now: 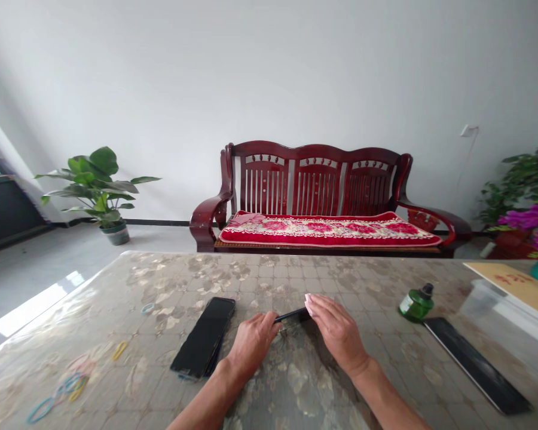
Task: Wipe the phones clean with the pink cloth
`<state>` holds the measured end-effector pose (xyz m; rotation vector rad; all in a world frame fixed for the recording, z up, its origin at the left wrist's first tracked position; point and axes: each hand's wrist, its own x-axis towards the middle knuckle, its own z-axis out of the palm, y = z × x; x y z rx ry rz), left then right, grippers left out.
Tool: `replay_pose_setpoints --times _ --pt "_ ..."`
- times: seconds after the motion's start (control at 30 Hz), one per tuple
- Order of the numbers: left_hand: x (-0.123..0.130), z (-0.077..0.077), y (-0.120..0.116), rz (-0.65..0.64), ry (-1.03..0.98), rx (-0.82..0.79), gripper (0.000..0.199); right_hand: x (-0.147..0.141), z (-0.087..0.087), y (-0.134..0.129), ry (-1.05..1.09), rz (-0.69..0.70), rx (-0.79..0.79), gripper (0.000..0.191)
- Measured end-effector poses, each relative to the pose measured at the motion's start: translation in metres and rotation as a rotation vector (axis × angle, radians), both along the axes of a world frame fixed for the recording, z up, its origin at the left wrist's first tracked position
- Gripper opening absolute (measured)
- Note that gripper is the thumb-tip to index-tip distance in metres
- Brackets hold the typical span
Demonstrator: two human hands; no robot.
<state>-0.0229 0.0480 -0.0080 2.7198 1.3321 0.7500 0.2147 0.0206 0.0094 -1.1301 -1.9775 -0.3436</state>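
Over the middle of the table, my left hand (254, 340) is closed on the left end of a thin black phone-like slab (292, 315), seen almost edge-on. My right hand (336, 331) lies bent over the slab's right end, fingers pressed together. A small white piece, perhaps tissue (309, 304), shows at its fingertips. How the right thumb sits is hidden. Left of my left hand lies a black phone (205, 337), screen up, with a dark blue edge showing beneath it.
The table (161, 394) has a patterned cover. Colored loops (63, 391) lie at left. At right are a green bottle (416, 303), a long black flat bar (477, 364) and a clear box (484, 304) under a tan board (515, 283). A wooden bench (320, 179) stands beyond.
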Motion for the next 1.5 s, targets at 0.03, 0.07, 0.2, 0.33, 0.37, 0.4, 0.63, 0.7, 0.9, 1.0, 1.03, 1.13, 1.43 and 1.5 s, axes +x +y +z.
replay_pose_setpoints --times 0.03,0.07,0.2,0.33,0.37,0.4,0.63,0.7,0.9,1.0,1.03,1.13,1.43,1.5 --pt "0.0 0.0 0.0 0.006 -0.001 -0.012 0.013 -0.005 0.0 -0.001 -0.002 -0.006 -0.005 0.035" --pt "0.001 0.0 0.0 0.011 -0.001 -0.021 0.013 -0.012 -0.001 -0.001 -0.009 -0.002 -0.011 0.035" --pt "0.002 0.001 0.0 0.017 -0.008 -0.035 0.016 -0.049 0.0 -0.006 -0.062 0.061 -0.029 0.04" --pt "0.002 0.003 0.001 0.027 -0.011 -0.06 0.015 -0.057 0.003 -0.006 -0.073 0.063 -0.037 0.038" --pt "0.002 0.003 0.001 0.034 -0.006 -0.064 0.015 -0.052 0.003 -0.005 -0.07 0.053 -0.044 0.038" --pt "0.001 0.003 0.001 0.041 0.0 -0.067 0.015 -0.044 0.003 -0.004 -0.062 0.04 -0.048 0.037" --pt "0.0 0.0 0.003 0.048 0.017 -0.082 0.011 -0.001 -0.002 0.001 -0.004 -0.143 -0.02 0.028" --pt "0.001 0.001 0.002 0.057 0.005 -0.088 0.012 -0.009 -0.003 0.001 -0.015 -0.132 -0.031 0.03" --pt "0.002 0.003 0.001 0.064 -0.043 -0.104 0.017 -0.049 0.002 -0.003 -0.08 0.022 -0.023 0.038" --pt "0.002 0.005 0.001 0.073 -0.051 -0.117 0.019 -0.044 0.001 -0.001 -0.079 0.042 -0.025 0.04" --pt "0.002 0.005 0.001 0.073 -0.052 -0.123 0.019 -0.037 0.0 -0.001 -0.074 0.035 -0.028 0.04" --pt "0.001 0.006 0.002 0.079 -0.047 -0.138 0.017 -0.012 -0.007 0.002 -0.048 -0.03 -0.024 0.04" --pt "0.003 0.004 0.002 0.079 -0.016 -0.123 0.012 -0.034 -0.006 0.001 -0.056 -0.016 0.003 0.042" --pt "0.003 0.005 0.001 0.071 0.005 -0.12 0.014 -0.045 -0.002 0.0 -0.083 0.043 0.012 0.043"
